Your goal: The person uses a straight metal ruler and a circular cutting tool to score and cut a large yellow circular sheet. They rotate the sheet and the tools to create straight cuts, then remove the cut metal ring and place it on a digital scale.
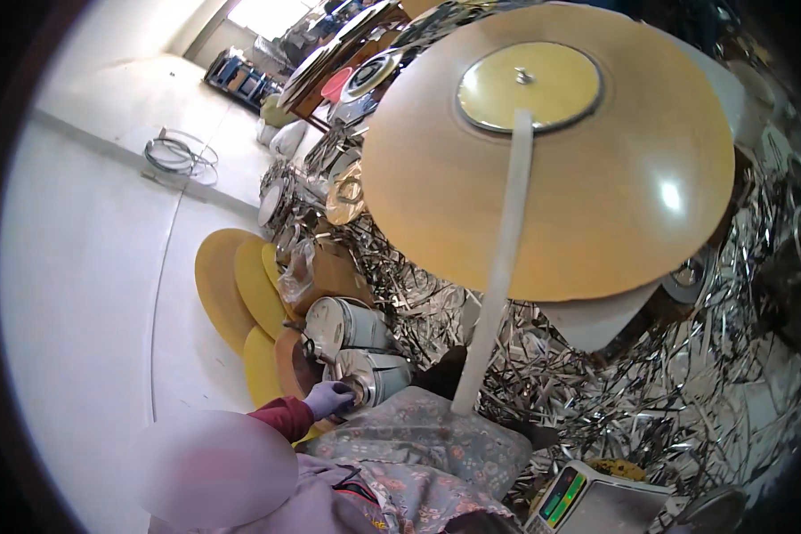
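Observation:
Neither of my hands shows in the head view. A large round tan disc [552,151] with a yellowish centre plate [529,86] fills the upper middle, close to the camera. A white strip [498,267] runs from its centre down to a floral cloth [436,436]. At the lower left another person crouches in a red sleeve [280,416] and floral clothing. Their purple-gloved hand [327,398] rests on the end of a silver roll [378,374] lying on its side. A second silver roll [347,322] lies just behind it.
A tangled heap of shiny metal strip [650,383] covers the right and middle. Yellow and brown discs [231,285] lean at the left of the rolls. A weighing scale [578,498] sits at the bottom right. A coil of wire [178,156] lies on the pale floor [80,294].

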`<state>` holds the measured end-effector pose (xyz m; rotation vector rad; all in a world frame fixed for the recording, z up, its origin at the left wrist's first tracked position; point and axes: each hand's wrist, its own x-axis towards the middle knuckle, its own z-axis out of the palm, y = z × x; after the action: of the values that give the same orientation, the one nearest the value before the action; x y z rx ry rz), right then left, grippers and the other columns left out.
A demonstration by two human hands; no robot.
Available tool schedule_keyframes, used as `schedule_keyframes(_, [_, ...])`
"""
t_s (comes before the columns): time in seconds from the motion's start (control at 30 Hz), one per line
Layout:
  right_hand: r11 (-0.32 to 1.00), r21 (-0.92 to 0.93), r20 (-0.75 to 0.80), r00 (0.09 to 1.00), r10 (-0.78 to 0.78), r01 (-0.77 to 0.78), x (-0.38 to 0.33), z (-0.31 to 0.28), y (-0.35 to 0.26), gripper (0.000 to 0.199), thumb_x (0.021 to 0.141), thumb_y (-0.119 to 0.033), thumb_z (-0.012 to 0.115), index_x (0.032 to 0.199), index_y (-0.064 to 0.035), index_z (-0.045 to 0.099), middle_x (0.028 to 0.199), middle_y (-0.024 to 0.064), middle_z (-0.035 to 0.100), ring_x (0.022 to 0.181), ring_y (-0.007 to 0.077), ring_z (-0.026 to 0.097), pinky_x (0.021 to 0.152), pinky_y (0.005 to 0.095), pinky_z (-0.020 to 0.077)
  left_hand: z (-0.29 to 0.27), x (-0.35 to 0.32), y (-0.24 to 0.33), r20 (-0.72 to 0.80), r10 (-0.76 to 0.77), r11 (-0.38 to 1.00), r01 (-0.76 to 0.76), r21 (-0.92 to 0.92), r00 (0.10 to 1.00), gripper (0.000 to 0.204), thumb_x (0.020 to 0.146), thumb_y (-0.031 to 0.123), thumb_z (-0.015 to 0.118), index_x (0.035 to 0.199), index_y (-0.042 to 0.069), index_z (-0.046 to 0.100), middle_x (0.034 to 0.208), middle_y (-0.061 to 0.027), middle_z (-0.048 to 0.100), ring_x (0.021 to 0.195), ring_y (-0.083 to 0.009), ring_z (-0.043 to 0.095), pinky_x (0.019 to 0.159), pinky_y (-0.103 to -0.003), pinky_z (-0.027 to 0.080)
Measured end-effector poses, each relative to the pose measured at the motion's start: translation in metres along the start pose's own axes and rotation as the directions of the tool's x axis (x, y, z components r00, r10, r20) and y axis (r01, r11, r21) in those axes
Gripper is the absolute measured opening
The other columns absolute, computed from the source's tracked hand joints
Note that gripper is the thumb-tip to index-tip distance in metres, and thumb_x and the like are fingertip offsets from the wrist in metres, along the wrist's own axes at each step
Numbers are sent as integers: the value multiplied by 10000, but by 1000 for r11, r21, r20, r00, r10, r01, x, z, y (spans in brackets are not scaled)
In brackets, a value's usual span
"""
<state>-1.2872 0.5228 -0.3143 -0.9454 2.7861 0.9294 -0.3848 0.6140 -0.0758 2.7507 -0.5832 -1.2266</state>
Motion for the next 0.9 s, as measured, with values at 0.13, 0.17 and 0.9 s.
schedule_keyframes(0.13, [889,305,-266,927,-266,342,-66,-12,-37,478,881,-519,477,1054,-112,659,917,94,669,785,269,623,708,388,504,-30,0,9,-71,55,992,-47,117,996,241,807,269,689,906,51,713,730,-47,700,589,-124,650,544,-272,514])
schedule_keyframes(0.17, [743,447,-419,850,-319,499,-125,-82,-62,406,903,-421,510,1071,-79,651,942,125,657,811,291,612,710,380,496,-31,22,-14,-111,157,976,-137,171,981,247,805,276,686,878,41,705,724,-60,699,577,-121,645,544,-282,510])
schedule_keyframes(0.9, [152,411,67,136,-988,899,-683,-430,-528,281,870,-224,555,997,7,649,857,157,674,787,245,654,740,332,496,-182,217,-236,23,-464,824,441,-354,885,254,823,290,609,837,54,702,727,-127,689,693,-235,679,732,-355,519])
